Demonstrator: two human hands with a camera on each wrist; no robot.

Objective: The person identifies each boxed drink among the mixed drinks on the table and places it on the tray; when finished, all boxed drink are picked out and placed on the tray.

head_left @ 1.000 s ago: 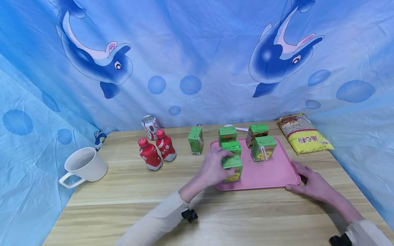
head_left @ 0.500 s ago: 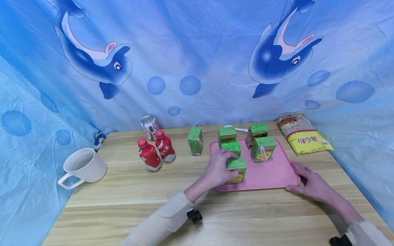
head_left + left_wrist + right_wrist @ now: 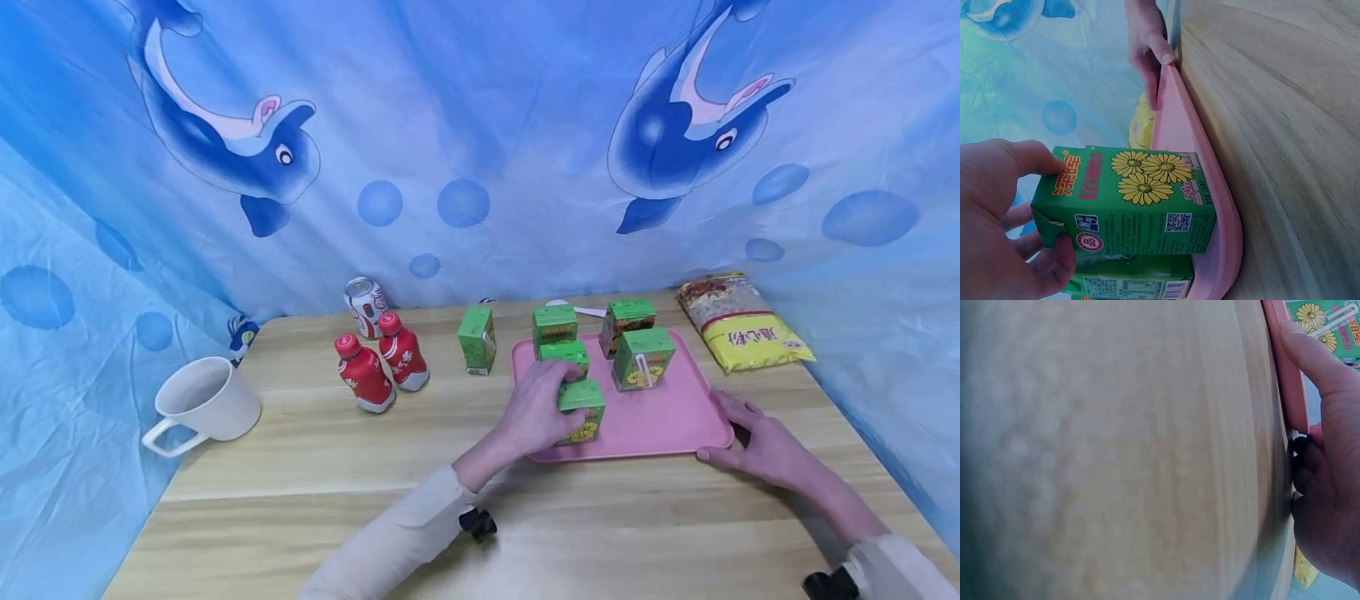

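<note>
My left hand (image 3: 537, 404) grips a green drink carton (image 3: 1135, 203) with yellow flowers on its side, upright at the front left of the pink tray (image 3: 652, 429). Thumb and fingers lie on opposite sides of the carton near its top. Right behind it stands another green drink carton (image 3: 564, 354), partly hidden by the hand. Further cartons on the tray include a back-left one (image 3: 555, 325), a back-right one (image 3: 627, 321) and one with a white straw (image 3: 643, 360). My right hand (image 3: 765, 446) holds the tray's front right corner, its thumb on the rim in the right wrist view.
One green carton (image 3: 477, 340) stands left of the tray. Farther left are two red bottles (image 3: 384, 362), a drink can (image 3: 365, 307) and a white mug (image 3: 208, 400). A white spoon (image 3: 581, 309) lies behind the tray, a yellow food packet (image 3: 742, 321) beyond its right side.
My left hand has shifted the front carton slightly to the right on the tray. The right hand has stayed at the tray corner.
</note>
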